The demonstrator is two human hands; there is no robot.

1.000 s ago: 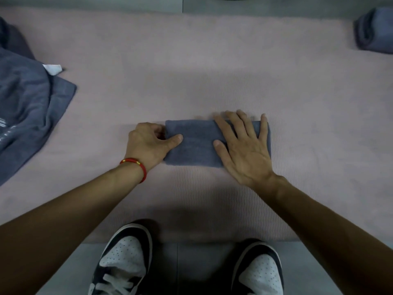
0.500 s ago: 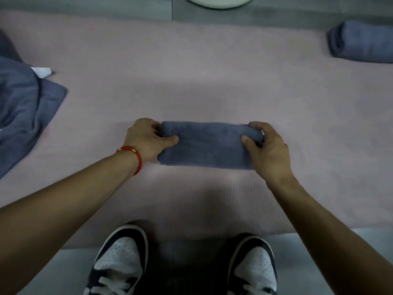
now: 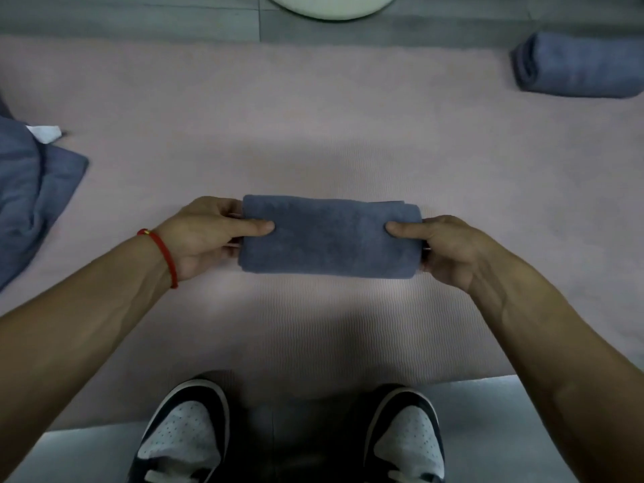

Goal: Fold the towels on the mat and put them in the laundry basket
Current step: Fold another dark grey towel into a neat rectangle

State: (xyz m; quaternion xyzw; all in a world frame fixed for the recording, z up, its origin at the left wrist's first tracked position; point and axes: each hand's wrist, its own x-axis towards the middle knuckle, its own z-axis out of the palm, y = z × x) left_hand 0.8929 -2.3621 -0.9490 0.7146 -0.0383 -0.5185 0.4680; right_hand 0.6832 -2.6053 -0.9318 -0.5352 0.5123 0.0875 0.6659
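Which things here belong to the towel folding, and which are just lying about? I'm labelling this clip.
Job: folded towel held by left hand and right hand; second folded towel; unfolded towels; mat.
Lying about: white round object; shoes.

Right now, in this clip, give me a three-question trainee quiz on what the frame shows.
1. True or false: the folded grey-blue terry towel is gripped at both ends.
2. Which hand wears the thin red cord bracelet? A left hand, B right hand.
3. Fill in: a second folded grey-blue towel lies at the far right of the pale pink ribbed mat, and a crumpled one lies at its ____ edge.

Key: 1 true; 2 A; 3 left.
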